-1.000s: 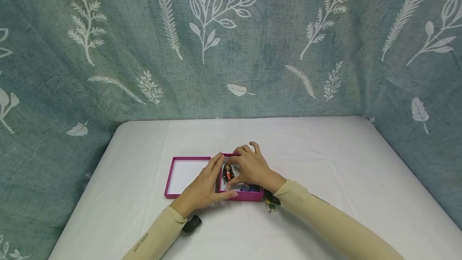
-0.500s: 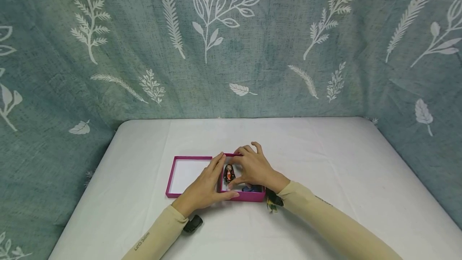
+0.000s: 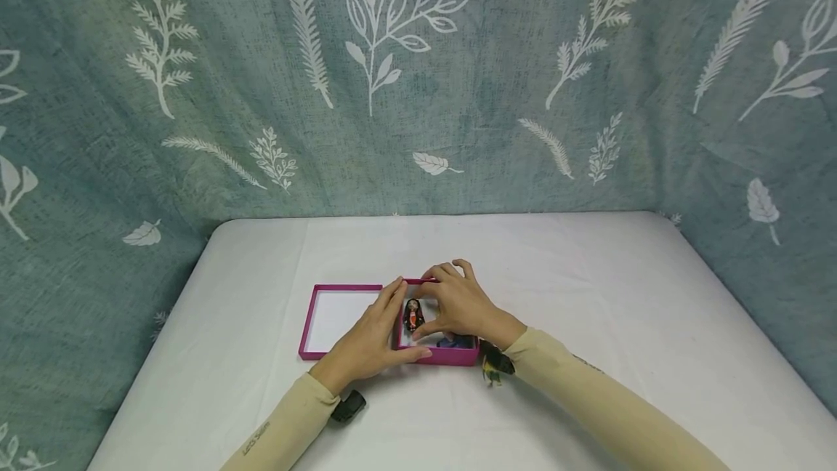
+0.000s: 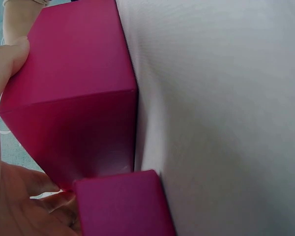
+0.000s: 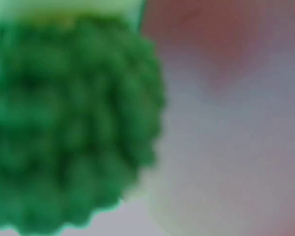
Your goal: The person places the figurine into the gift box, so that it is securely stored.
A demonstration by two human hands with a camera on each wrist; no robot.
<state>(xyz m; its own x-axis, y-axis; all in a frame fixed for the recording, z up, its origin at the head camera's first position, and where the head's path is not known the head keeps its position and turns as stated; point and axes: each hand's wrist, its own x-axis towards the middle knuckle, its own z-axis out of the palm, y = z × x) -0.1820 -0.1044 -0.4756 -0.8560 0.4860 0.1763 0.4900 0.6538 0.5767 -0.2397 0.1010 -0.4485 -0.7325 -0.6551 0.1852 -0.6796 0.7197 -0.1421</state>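
Note:
A magenta box (image 3: 445,357) with a white inside stands on the table. My left hand (image 3: 362,336) lies along its left side with the fingers fairly straight, and the thumb (image 4: 12,59) rests on the front wall. My right hand (image 3: 461,304) reaches into the box from the right. Its curved index finger and thumb close round the ends of a small dark-haired doll (image 3: 413,315) in red and black, at the box's left side. Something blue (image 3: 454,341) lies at the front inside, partly under the right hand. That hand covers the rest of the interior.
A shallow magenta lid (image 3: 305,322), white inside, lies left of the box. A green and yellow thing (image 3: 492,375) sits at the right wrist; a green knobbly textured thing (image 5: 73,123) fills much of the right wrist view. A white cloth (image 3: 575,275) covers the table.
The view shifts slightly. Both hands, the doll and the box stay in nearly the same places.

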